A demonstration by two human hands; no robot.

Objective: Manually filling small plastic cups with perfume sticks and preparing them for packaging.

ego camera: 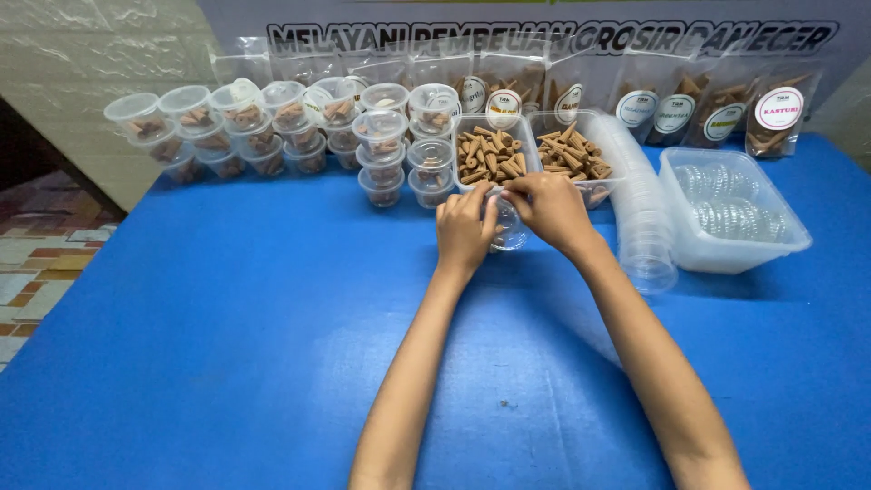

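Right then, you had a small clear plastic cup (508, 229) pinned between both hands at the centre of the blue table (227, 336), just at six o'clock from the two open trays. Your left hand (464, 229) wrapped its fingers round the cup's left side, clamped on the wall. Your right hand (551, 209) came over from three o'clock with fingers curled together at the rim, pinching something there; whether that was a cone or the cup's edge, I couldn't tell.

At twelve o'clock from the cup sat the left tray of brown cones (490, 156), and beside it the right tray of brown cones (572, 156), both looking well stocked. Out at ten o'clock stood the filled lidded cups (272, 127), stacked in rows, so a good batch looked finished. At three o'clock lay a long sleeve of empty cups (640, 213) on its side, plenty unused, and past it a clear tub of lids (735, 213). Sealed pouches (717, 113) leaned against the wall at one o'clock.

By my reckoning you were mid-run: many cups done, this one looked only partly loaded and unlidded, and a long stack was left.
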